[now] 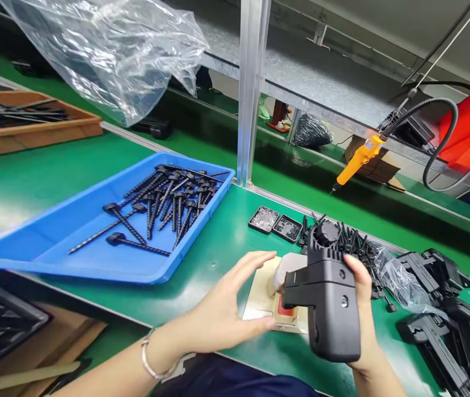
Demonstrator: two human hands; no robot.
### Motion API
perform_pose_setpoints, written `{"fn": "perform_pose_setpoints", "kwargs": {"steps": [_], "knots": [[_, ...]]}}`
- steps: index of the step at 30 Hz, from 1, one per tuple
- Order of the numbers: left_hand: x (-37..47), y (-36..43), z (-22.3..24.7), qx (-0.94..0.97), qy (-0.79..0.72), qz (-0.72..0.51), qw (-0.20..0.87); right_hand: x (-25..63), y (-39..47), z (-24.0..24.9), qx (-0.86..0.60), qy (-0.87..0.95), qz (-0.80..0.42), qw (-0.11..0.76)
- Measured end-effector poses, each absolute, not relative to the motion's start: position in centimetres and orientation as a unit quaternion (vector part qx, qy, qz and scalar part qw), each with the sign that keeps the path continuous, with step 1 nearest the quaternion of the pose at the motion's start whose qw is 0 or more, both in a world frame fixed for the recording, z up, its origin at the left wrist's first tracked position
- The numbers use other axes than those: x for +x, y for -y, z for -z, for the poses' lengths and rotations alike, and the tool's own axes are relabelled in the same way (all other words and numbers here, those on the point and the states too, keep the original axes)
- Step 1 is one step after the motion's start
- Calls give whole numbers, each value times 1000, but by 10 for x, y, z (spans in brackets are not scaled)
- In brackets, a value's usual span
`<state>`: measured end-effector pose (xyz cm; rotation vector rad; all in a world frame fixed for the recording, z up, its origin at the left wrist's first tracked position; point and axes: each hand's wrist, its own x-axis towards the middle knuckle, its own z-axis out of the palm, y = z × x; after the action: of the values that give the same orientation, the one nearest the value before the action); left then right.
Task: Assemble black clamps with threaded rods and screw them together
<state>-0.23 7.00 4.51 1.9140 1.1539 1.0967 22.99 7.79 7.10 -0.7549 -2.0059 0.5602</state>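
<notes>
My right hand point(366, 317) grips a black plastic clamp-like housing point(336, 309) with a ridged knob on its upper end and two screws showing on its side. Most of the right fingers are hidden behind it. To its left, my left hand point(222, 309) is held open, thumb and fingers apart, with nothing between them. Just past those fingertips sits a cream fixture point(259, 292) with a grey block and a red patch, partly covered by the housing. I cannot tell whether the housing touches the fixture.
At left, a blue tray point(65, 237) holds several black threaded rods point(177, 198). Two small trays point(263, 219) of tiny parts lie behind the fixture. More black housings point(437, 347) are piled right. An orange electric screwdriver point(358, 160) hangs above, near a metal post point(251, 94).
</notes>
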Motion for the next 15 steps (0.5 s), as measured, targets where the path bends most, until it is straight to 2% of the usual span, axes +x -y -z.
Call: {"fn": "perform_pose_setpoints", "kwargs": {"steps": [3,8,15], "knots": [[15,-80,-39,730,-411,-406,365,226,-82,-70,-311,799,-228,461],[41,-94,-34,733,-342,-432,399,232,-86,-76,-357,829,-134,410],[61,-106,-25,711,-305,-521,360,227,-87,-78,-329,831,-151,423]]}}
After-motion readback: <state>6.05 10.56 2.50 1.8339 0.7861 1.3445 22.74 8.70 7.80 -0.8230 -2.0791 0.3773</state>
